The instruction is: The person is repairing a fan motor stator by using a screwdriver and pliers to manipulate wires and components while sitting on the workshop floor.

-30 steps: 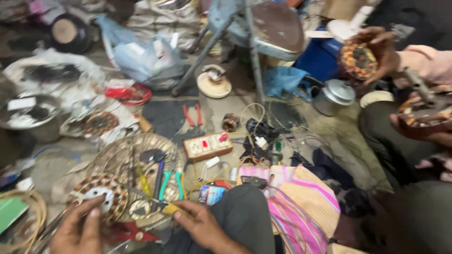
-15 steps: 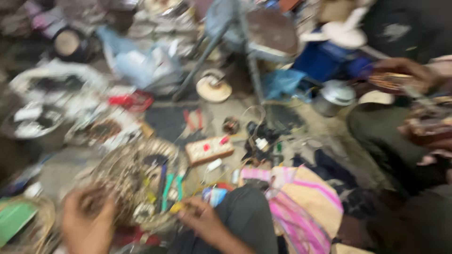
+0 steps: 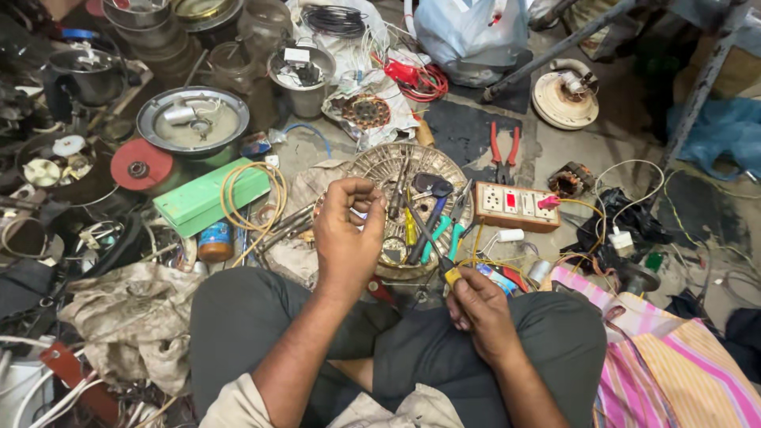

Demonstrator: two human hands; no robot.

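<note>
2 hands | left hand [image 3: 346, 242] fingers pinched | right hand [image 3: 478, 305] grips yellow-handled tool [image 3: 441, 257]

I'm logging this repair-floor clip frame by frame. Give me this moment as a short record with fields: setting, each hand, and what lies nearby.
setting: person sitting cross-legged on a cluttered floor
left hand: raised over the round wire tray, fingers curled; whether it pinches anything cannot be told
right hand: low by the knee, gripping a yellow-handled tool
in tray: screwdrivers and pliers
nearby: switch-and-socket board, red pliers, green box, yellow wire coil
</note>
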